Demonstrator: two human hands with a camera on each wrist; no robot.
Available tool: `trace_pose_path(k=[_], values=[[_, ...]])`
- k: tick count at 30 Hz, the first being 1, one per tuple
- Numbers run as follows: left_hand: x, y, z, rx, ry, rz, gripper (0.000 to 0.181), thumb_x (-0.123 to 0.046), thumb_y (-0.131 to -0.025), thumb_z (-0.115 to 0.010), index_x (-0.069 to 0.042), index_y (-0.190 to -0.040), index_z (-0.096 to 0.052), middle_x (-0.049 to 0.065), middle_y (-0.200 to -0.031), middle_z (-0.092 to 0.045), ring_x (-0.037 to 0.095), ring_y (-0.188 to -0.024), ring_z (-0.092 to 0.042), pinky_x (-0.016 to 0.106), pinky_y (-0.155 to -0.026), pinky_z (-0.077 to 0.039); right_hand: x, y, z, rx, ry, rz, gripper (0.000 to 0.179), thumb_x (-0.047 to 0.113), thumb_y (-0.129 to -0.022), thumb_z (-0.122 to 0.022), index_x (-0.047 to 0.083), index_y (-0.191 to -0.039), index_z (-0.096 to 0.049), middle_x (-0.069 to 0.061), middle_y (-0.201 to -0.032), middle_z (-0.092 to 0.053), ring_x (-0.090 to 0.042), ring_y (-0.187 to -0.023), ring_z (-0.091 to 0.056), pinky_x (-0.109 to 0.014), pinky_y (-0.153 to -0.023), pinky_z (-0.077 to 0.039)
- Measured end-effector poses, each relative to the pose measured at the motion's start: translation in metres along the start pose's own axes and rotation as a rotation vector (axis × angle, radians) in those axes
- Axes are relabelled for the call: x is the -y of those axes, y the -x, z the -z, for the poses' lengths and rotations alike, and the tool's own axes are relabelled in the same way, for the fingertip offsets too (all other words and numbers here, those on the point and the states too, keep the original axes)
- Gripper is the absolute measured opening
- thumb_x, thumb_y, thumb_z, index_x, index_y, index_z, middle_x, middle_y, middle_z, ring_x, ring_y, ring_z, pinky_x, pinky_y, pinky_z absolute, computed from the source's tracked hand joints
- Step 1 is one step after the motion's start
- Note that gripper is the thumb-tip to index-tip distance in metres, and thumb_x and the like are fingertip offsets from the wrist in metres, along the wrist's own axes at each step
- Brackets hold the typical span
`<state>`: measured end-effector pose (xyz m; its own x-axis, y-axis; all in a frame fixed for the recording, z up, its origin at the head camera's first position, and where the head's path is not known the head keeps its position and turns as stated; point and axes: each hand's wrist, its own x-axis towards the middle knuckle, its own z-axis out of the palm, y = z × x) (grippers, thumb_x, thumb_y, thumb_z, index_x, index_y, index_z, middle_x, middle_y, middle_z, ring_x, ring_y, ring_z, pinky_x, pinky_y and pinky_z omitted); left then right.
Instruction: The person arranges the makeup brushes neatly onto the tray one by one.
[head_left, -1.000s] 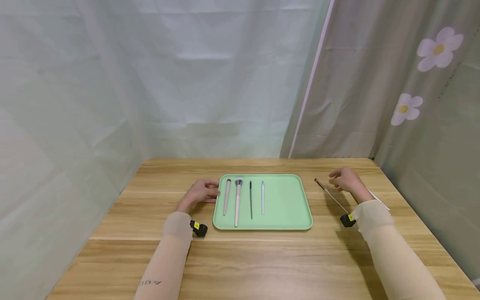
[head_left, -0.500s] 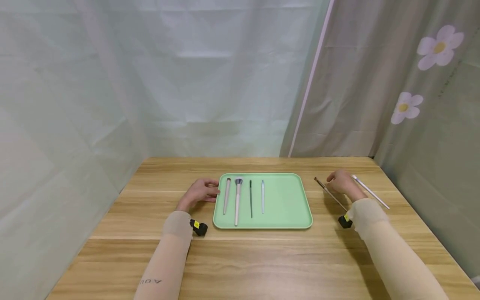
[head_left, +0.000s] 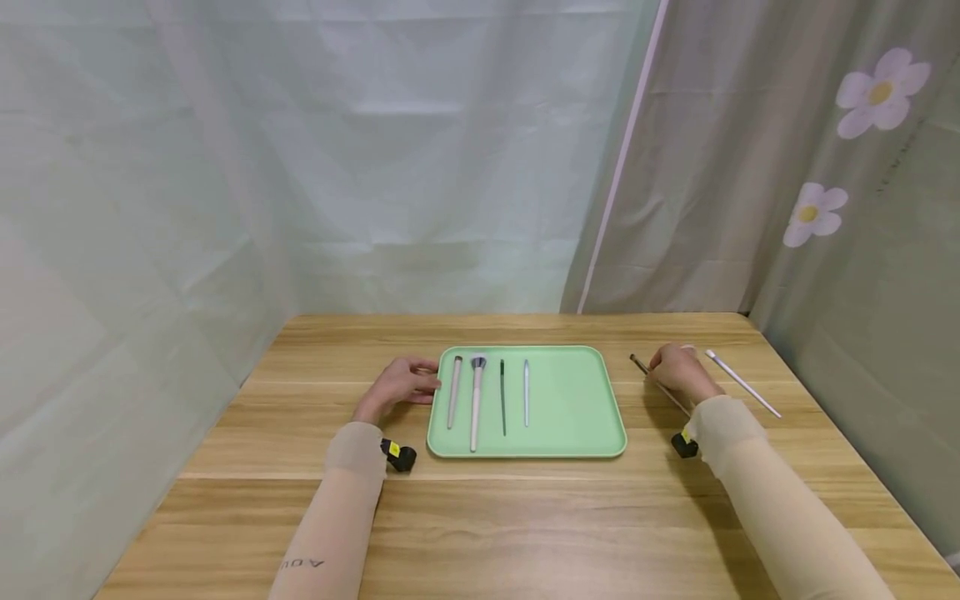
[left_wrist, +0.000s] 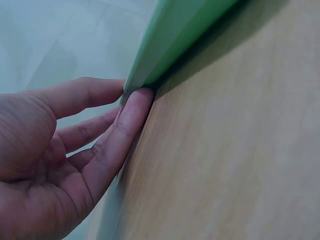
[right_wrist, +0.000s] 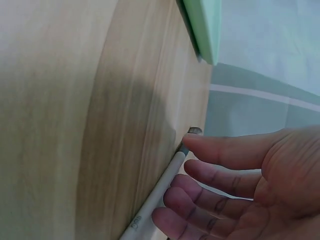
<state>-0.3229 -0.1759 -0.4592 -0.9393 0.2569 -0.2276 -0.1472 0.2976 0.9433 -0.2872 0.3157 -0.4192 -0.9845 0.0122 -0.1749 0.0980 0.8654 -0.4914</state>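
Note:
In the head view my left hand [head_left: 399,386] is at the left edge of a green tray [head_left: 573,408]. Its fingertips touch the tray's rim [left_wrist: 142,60] in the left wrist view. My right hand [head_left: 678,371] reaches over a makeup brush [head_left: 640,363] with a dark tip that lies slantwise on the table. In the right wrist view the thumb [right_wrist: 225,150] meets the brush near its head, and the other fingers hang loosely bent beside the pale handle [right_wrist: 155,197]. The lower part of this brush is partly hidden by the hand.
Two pale makeup brushes [head_left: 476,408], a thin dark one [head_left: 503,400] and a slim pale one [head_left: 527,396] lie side by side in the tray's left half. Another white brush [head_left: 742,383] lies right of my right hand on the wooden table [head_left: 525,525]. Curtains [head_left: 450,167] hang behind.
My right hand has moved left and down onto the dark-tipped brush, uncovering the white brush to its right. The left hand and the tray have stayed put.

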Motion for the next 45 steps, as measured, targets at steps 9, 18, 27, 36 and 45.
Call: trace_pose_path(k=[9,18,27,36,45], values=[[-0.001,0.0,-0.001,0.001,-0.007,-0.013,0.049,-0.001,-0.099,-0.068,0.011,-0.143,-0.052,0.03,-0.13,-0.064,0.019,-0.091,-0.073,0.033,-0.08,-0.063,0.002,-0.002,-0.003,0.008,0.084,-0.017,0.025,0.008,-0.091,-0.071,-0.009,-0.109,-0.067,-0.025,-0.108,-0.067,-0.04,-0.099,-0.059,-0.05,-0.085,-0.052],[-0.001,0.0,0.0,0.002,-0.005,-0.008,0.049,-0.001,-0.099,-0.068,0.01,-0.144,-0.052,0.029,-0.129,-0.064,0.019,-0.091,-0.073,0.033,-0.081,-0.063,0.002,-0.008,-0.006,-0.012,0.095,0.003,0.021,0.0,-0.087,-0.065,-0.011,-0.105,-0.071,-0.025,-0.104,-0.069,-0.036,-0.092,-0.062,-0.044,-0.079,-0.054],[0.0,0.0,-0.001,0.009,-0.006,-0.009,0.049,-0.001,-0.099,-0.067,0.012,-0.143,-0.051,0.03,-0.129,-0.064,0.02,-0.091,-0.073,0.032,-0.08,-0.063,-0.002,-0.007,-0.003,0.011,0.031,-0.006,0.028,-0.003,-0.089,-0.055,-0.014,-0.11,-0.069,-0.026,-0.102,-0.068,-0.023,-0.069,-0.059,-0.027,-0.054,-0.051],[0.0,0.001,-0.001,-0.002,-0.004,0.0,0.046,-0.002,-0.1,-0.067,0.01,-0.143,-0.054,0.028,-0.128,-0.066,0.021,-0.095,-0.073,0.033,-0.083,-0.063,0.003,-0.004,0.003,-0.002,-0.047,0.03,0.023,0.0,-0.09,-0.065,-0.015,-0.107,-0.068,-0.013,-0.077,-0.066,-0.01,-0.051,-0.053,-0.021,-0.047,-0.049],[-0.001,0.002,-0.003,-0.007,0.003,-0.004,0.046,0.0,-0.099,-0.067,0.011,-0.142,-0.053,0.029,-0.128,-0.065,0.019,-0.092,-0.072,0.033,-0.082,-0.063,0.011,-0.001,0.004,0.016,-0.132,0.002,0.02,0.005,-0.093,-0.071,-0.01,-0.104,-0.066,-0.003,-0.065,-0.056,-0.01,-0.055,-0.052,-0.025,-0.053,-0.053]])
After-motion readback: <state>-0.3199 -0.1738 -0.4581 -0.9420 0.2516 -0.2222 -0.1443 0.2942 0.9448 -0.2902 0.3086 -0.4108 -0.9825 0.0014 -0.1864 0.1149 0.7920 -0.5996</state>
